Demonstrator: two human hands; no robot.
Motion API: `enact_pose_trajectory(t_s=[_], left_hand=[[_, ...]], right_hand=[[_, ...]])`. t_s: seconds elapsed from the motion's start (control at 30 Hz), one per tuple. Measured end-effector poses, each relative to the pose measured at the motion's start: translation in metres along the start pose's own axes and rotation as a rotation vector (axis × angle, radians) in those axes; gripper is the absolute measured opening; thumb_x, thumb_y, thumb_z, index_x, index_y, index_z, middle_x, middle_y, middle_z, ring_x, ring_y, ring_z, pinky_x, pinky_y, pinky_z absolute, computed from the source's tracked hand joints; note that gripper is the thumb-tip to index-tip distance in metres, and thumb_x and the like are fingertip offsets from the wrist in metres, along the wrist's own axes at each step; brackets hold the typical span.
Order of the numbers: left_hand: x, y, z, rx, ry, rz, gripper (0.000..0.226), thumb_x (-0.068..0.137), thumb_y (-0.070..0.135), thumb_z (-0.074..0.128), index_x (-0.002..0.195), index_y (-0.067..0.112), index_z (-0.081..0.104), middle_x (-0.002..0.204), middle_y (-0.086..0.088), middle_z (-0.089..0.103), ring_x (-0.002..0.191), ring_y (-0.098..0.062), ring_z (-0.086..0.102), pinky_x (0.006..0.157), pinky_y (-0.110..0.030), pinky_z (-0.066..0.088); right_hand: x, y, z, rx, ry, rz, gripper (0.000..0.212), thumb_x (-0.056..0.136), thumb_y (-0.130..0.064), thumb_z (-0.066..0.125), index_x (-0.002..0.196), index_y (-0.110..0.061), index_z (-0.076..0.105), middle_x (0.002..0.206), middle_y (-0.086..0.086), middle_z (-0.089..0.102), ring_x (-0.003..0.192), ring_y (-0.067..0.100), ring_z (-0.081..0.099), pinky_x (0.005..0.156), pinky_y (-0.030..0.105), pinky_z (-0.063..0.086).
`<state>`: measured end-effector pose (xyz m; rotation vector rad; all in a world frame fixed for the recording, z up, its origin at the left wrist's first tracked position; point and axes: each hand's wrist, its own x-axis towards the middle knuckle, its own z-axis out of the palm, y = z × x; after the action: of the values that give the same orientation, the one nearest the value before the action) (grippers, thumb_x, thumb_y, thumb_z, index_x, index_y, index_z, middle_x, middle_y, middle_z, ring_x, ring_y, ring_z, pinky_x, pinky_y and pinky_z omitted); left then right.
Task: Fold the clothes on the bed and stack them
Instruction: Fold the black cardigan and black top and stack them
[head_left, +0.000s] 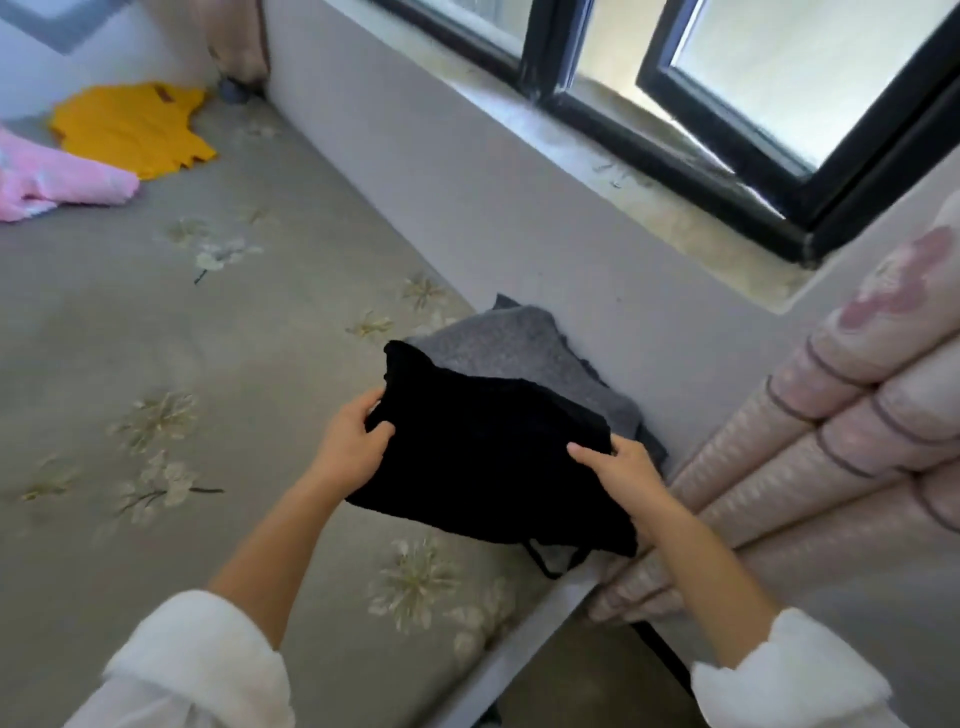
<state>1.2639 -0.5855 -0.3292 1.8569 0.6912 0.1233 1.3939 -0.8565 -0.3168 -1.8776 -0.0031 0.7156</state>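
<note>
A folded black garment (483, 457) is held over the bed corner, above a folded grey garment (514, 343) that lies against the wall. My left hand (353, 441) grips the black garment's left edge, thumb on top. My right hand (623, 467) holds its right edge, fingers under the cloth. A thin black strap hangs from its lower edge. Far off at the top left, a yellow garment (130, 130) and a pink garment (57, 182) lie spread on the bed (182, 338).
The bed has a grey-green floral cover. A grey wall (467, 171) and a window sill (649, 171) with black window frames run along its far side. A padded pink headboard (831, 441) stands at the right. The bed edge and floor show at the bottom.
</note>
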Motion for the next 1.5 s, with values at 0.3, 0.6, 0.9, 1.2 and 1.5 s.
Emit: enact_pose_trajectory(t_s=[0.3, 0.6, 0.9, 1.2, 1.5], left_hand=[[0.156, 0.104, 0.066, 0.442, -0.144, 0.229, 0.046, 0.091, 0.000, 0.045, 0.133, 0.017, 0.055, 0.129, -0.003, 0.060, 0.117, -0.024, 0.055, 0.091, -0.031, 0.043], [0.233, 0.097, 0.107, 0.755, 0.092, 0.228, 0.049, 0.096, 0.028, 0.051, 0.143, 0.026, 0.038, 0.142, -0.009, 0.043, 0.133, -0.032, 0.034, 0.105, -0.054, 0.029], [0.175, -0.025, 0.161, 1.002, -0.366, 0.072, 0.060, 0.098, 0.055, 0.027, 0.152, 0.038, 0.007, 0.160, -0.001, -0.014, 0.146, -0.023, -0.018, 0.116, -0.053, 0.003], [0.158, -0.017, 0.157, 0.934, -0.386, 0.033, 0.064, 0.100, 0.048, 0.031, 0.153, 0.030, 0.000, 0.159, -0.008, -0.018, 0.146, -0.027, -0.016, 0.118, -0.048, 0.007], [0.036, -0.021, 0.106, 0.553, 0.042, 0.005, 0.038, 0.100, 0.022, 0.039, 0.137, 0.019, 0.048, 0.150, -0.005, 0.038, 0.137, -0.021, 0.035, 0.107, -0.032, 0.031]], right_hand=[[0.082, 0.002, -0.055, 0.266, 0.169, 0.164, 0.068, 0.088, -0.037, 0.067, 0.146, -0.015, 0.038, 0.145, 0.007, 0.047, 0.127, 0.029, 0.050, 0.104, 0.049, 0.044], [0.127, 0.033, -0.032, 0.422, 0.173, 0.416, 0.075, 0.087, -0.037, 0.068, 0.149, -0.018, 0.030, 0.145, 0.004, 0.044, 0.128, 0.028, 0.048, 0.103, 0.040, 0.043], [0.128, 0.080, -0.007, 0.198, 0.199, 0.462, 0.068, 0.081, -0.016, 0.077, 0.136, -0.010, 0.037, 0.135, 0.009, 0.052, 0.122, 0.028, 0.052, 0.100, 0.039, 0.045], [0.120, 0.067, -0.014, -0.621, 0.302, 0.246, 0.078, 0.078, -0.036, 0.075, 0.135, -0.007, 0.032, 0.140, 0.013, 0.036, 0.131, 0.031, 0.034, 0.102, 0.043, 0.038], [0.076, 0.031, 0.052, -0.848, 0.035, -0.200, 0.058, 0.087, -0.040, 0.063, 0.135, -0.020, 0.037, 0.137, 0.002, 0.033, 0.126, 0.022, 0.032, 0.099, 0.038, 0.034]])
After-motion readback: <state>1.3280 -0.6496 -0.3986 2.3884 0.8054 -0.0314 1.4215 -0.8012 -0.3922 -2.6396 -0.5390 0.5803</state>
